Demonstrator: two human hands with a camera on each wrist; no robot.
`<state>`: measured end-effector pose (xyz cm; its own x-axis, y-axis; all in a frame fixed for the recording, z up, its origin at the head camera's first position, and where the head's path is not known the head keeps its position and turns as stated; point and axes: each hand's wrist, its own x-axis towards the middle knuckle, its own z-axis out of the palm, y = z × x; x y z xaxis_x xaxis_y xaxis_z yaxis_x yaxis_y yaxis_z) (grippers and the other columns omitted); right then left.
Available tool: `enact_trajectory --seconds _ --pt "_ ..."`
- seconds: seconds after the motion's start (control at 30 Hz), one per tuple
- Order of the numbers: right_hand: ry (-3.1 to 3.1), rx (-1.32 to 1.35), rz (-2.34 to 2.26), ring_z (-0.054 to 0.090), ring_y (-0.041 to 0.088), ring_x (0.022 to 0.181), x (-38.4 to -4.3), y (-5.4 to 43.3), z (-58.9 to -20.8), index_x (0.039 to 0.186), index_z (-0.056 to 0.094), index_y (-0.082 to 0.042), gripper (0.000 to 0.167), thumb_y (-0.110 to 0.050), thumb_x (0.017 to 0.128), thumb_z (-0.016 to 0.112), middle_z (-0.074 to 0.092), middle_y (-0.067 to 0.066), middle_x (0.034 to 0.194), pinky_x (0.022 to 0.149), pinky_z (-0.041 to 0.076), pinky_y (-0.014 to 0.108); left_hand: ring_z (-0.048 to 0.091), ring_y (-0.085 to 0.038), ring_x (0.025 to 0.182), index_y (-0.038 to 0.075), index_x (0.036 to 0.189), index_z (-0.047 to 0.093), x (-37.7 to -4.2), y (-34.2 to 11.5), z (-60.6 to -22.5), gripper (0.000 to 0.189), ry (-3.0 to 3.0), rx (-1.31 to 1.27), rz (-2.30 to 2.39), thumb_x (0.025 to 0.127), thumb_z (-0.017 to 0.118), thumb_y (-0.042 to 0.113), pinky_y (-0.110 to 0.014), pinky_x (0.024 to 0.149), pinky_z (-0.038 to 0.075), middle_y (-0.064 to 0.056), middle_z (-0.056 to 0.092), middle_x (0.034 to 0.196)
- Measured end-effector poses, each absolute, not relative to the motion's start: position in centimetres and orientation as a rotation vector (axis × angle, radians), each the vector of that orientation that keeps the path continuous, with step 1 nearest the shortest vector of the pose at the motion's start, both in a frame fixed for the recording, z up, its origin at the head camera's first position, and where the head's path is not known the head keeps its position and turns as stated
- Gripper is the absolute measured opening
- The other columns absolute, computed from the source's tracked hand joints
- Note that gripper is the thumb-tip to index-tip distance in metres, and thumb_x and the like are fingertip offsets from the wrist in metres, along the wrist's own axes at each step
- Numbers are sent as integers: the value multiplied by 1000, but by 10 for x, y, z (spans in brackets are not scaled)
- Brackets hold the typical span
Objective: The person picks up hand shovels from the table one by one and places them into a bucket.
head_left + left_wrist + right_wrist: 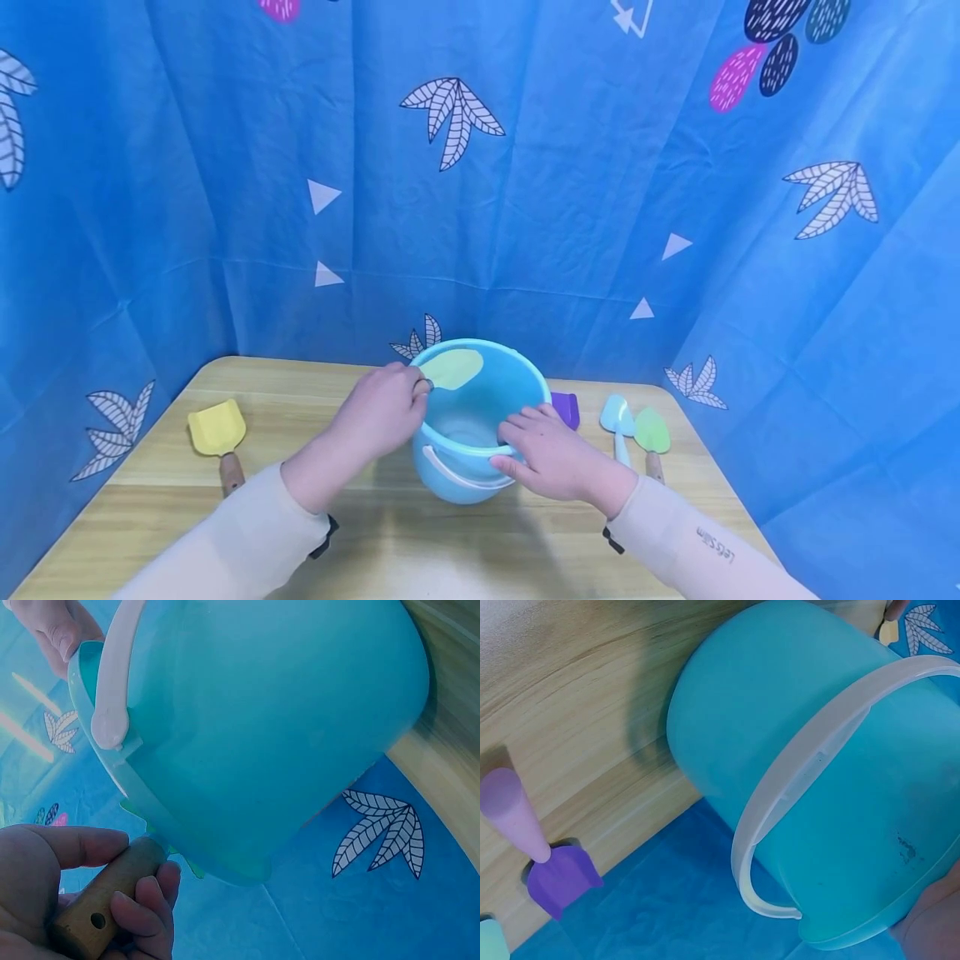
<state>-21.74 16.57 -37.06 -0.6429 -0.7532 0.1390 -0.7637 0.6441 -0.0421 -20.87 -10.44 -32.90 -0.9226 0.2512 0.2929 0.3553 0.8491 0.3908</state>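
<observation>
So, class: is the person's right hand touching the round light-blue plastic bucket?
Touching. The head view shows it: the right hand grips the bucket, its fingers reaching inside and its thumb outside.

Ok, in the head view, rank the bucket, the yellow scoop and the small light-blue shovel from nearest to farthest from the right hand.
1. Bucket: its rim is gripped by the right hand.
2. Small light-blue shovel: on the table, right of the bucket.
3. Yellow scoop: far left side.

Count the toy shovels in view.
5: yellow shovel at left, pale shovel in the left hand, purple shovel beside the bucket, blue shovel and green shovel at right. The bucket may hide others.
</observation>
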Motion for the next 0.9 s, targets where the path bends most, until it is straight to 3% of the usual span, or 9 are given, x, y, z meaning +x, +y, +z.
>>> enact_trajectory --seconds 0.2,0.7,0.9 --pt "-2758 1263 151 45 9 91 -217 166 -370 99 56 -23 28 -49 103 45 48 -14 85 89 36 36 50 -17 75 5 107 72 -213 -98 -331 21 -2800 -491 -647 98 57 16 -33 69 46 0 60 83" --pt "-2746 1271 160 46 9 91 -217 167 -369 99 56 -23 35 -53 103 40 47 -14 85 89 36 35 48 -18 72 12 86 68 -222 -84 -333 18 -2809 -514 -664 98 55 16 -34 68 45 1 54 74" --pt "-2727 1280 142 45 9 89 -217 166 -369 98 56 -23 35 -53 103 40 47 -14 85 89 36 34 50 -18 70 10 89 69 -227 -79 -335 18 -2839 -523 -626 98 56 18 -34 66 47 1 56 74"
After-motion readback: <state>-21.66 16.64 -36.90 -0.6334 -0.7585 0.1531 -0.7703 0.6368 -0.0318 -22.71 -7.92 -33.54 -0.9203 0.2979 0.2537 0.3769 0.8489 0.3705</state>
